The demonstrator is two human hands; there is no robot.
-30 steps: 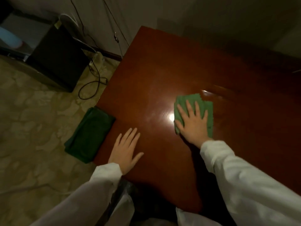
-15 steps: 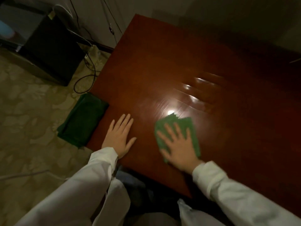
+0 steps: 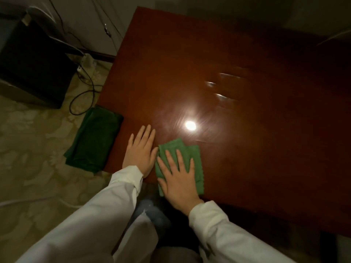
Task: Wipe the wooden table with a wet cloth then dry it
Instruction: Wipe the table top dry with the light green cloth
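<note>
A glossy reddish-brown wooden table (image 3: 218,63) fills the middle and right of the view, with a bright light reflection and wet streaks on its surface. My right hand (image 3: 179,179) lies flat with spread fingers, pressing a light green cloth (image 3: 195,160) onto the table near its front edge. My left hand (image 3: 141,151) rests flat and empty on the table just left of the cloth, its thumb side almost touching it. A folded dark green cloth (image 3: 95,139) hangs over the table's left front corner.
A black box-shaped unit (image 3: 32,67) stands on the patterned floor at the left. Cables (image 3: 83,97) and a power strip (image 3: 83,63) lie between it and the table. A pale wall runs behind the table.
My right hand has slid the light green cloth from the middle of the table toward me and leftward, up beside my left hand. Wet streaks remain where it was.
</note>
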